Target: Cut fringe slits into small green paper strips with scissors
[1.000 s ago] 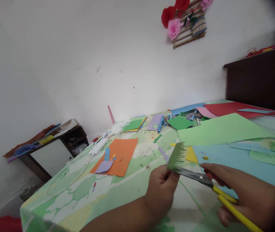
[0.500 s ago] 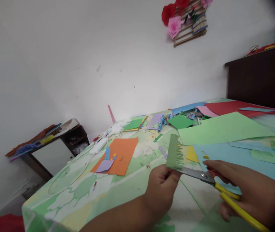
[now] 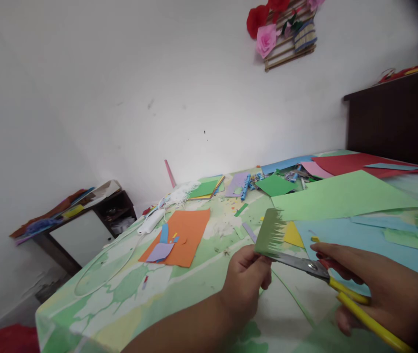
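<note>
Pinched in my left hand (image 3: 244,279) is a green strip of paper (image 3: 268,231), standing upright with a row of fringe cuts along its right edge. My right hand (image 3: 381,289) grips yellow-handled scissors (image 3: 356,308). Their blades reach left to the strip's lower end, close to my left fingertips. The index finger of my right hand lies stretched above the pivot. Behind the strip, a yellow paper piece (image 3: 293,235) overlaps a light blue sheet (image 3: 341,235). A thin green sliver (image 3: 293,299) lies below the blades.
Left on the patterned cloth (image 3: 120,294) lies an orange sheet (image 3: 184,240) with small scraps. A light green sheet (image 3: 348,196), a red sheet (image 3: 370,164) and a green square (image 3: 275,185) lie farther back. A white power strip (image 3: 152,221) sits near the left edge, beside a low cabinet (image 3: 84,235).
The green strip tilts slightly more to the right, and its fringe looks more spread. My right hand and the scissors have shifted a little right; the view moved slightly.
</note>
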`<state>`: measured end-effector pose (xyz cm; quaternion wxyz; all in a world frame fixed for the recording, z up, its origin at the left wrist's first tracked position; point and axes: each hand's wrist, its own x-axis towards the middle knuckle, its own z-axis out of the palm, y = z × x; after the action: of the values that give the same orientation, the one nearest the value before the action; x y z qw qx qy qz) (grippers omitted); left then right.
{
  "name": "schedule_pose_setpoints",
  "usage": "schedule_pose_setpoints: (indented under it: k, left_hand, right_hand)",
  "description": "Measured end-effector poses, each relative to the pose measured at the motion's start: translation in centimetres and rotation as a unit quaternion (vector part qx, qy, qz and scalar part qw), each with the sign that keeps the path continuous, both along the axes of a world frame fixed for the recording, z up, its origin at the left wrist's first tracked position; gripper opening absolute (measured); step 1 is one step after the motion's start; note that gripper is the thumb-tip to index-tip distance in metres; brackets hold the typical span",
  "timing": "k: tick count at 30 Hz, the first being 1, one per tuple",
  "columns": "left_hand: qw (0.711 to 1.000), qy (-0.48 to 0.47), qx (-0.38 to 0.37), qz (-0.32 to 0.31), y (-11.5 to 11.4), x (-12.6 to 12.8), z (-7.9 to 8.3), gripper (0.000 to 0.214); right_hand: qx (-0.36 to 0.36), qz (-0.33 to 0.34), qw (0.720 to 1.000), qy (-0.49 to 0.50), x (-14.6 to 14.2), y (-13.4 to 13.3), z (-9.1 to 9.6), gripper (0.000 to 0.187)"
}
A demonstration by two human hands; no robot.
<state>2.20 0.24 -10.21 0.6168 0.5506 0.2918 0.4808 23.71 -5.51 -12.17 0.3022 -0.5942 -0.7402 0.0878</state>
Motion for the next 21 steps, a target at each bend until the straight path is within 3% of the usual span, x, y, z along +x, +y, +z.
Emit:
schedule_pose_setpoints:
  k: [7, 18, 21]
  left_hand:
    - [1.0, -0.01, -0.004, -0.005, 0.2, -0.1, -0.1, 0.018]
    - [0.998, -0.025, -0.053, 0.024, -0.1, 0.5, 0.7, 0.014]
    - [0.996, -0.03, -0.073, 0.03, -0.3, 0.7, 1.0, 0.016]
  right_hand:
    - [0.009, 0.008, 1.0, -0.003, -0.2, 0.1, 0.7, 0.061]
    - [-0.022, 0.017, 1.0, 0.007, -0.9, -0.1, 1.7, 0.054]
    - [0.002, 0.01, 1.0, 0.013, -1.1, -0.2, 1.6, 0.053]
